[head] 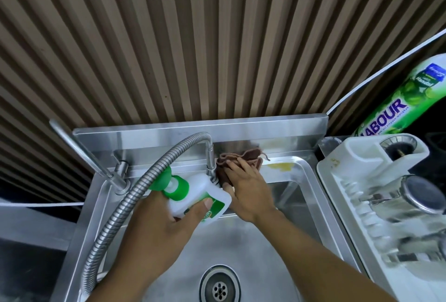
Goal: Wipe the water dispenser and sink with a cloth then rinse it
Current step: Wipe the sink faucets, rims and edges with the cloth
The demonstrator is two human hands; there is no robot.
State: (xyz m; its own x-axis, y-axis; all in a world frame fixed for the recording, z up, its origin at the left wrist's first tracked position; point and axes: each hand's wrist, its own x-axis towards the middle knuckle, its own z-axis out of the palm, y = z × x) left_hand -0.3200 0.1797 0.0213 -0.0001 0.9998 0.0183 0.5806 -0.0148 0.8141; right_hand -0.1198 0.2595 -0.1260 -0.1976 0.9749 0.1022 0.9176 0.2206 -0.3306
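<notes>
A brown cloth [243, 157] lies bunched on the back ledge of the steel sink [311, 195], right of the base of the flexible metal tap hose [144, 181]. My right hand [248, 188] presses flat on the cloth, fingers spread, pinning it against the ledge. My left hand [166, 231] grips a white bottle with a green cap [193, 195] over the basin, tilted with its cap toward the hose. A straight steel tap [84, 152] rises at the sink's back left corner. The drain [219, 287] sits at the bottom centre.
A yellowish stain [281, 165] marks the ledge right of the cloth. A white dish rack [376, 195] with steel cups stands to the right of the sink. A green "Labour" refill pouch [398, 103] leans behind it. A ribbed brown wall panel [193, 36] backs the sink.
</notes>
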